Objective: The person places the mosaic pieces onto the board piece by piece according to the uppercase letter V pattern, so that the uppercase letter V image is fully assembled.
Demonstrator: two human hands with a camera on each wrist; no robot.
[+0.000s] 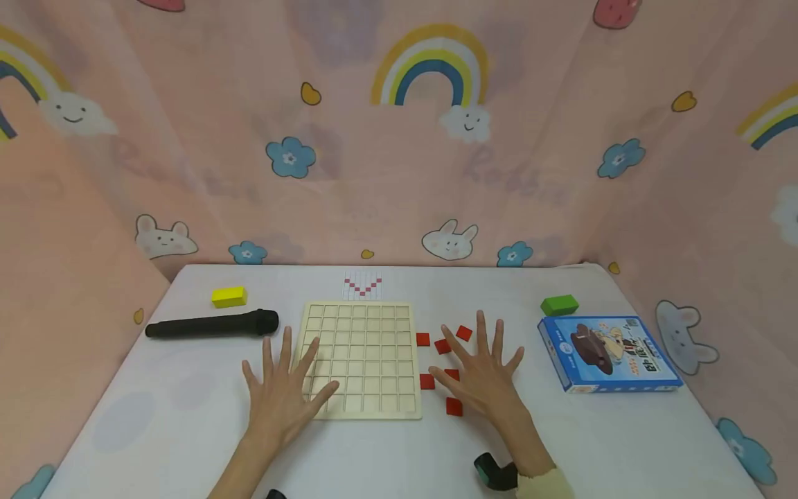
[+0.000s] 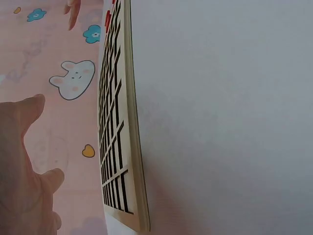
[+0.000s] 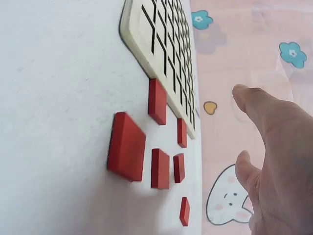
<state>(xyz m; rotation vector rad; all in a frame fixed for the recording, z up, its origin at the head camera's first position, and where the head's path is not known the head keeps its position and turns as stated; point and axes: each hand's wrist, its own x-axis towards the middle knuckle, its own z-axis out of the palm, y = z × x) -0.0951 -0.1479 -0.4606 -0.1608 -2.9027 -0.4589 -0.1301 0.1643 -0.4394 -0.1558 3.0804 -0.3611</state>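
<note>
Left hand (image 1: pixel 283 391) flat, fingers spread, on wooden grid board (image 1: pixel 361 357); right hand (image 1: pixel 483 374) likewise over red square tiles (image 1: pixel 441 346), grasping nothing; sweeping risks scattering tiles.

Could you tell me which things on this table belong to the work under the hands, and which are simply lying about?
In hand:
- pale wooden grid board, under the left hand
- small flat red square tiles, beside the right hand
- paper sheet with a red V pattern

Lying about:
- black microphone
- yellow block
- green block
- blue picture box
</note>
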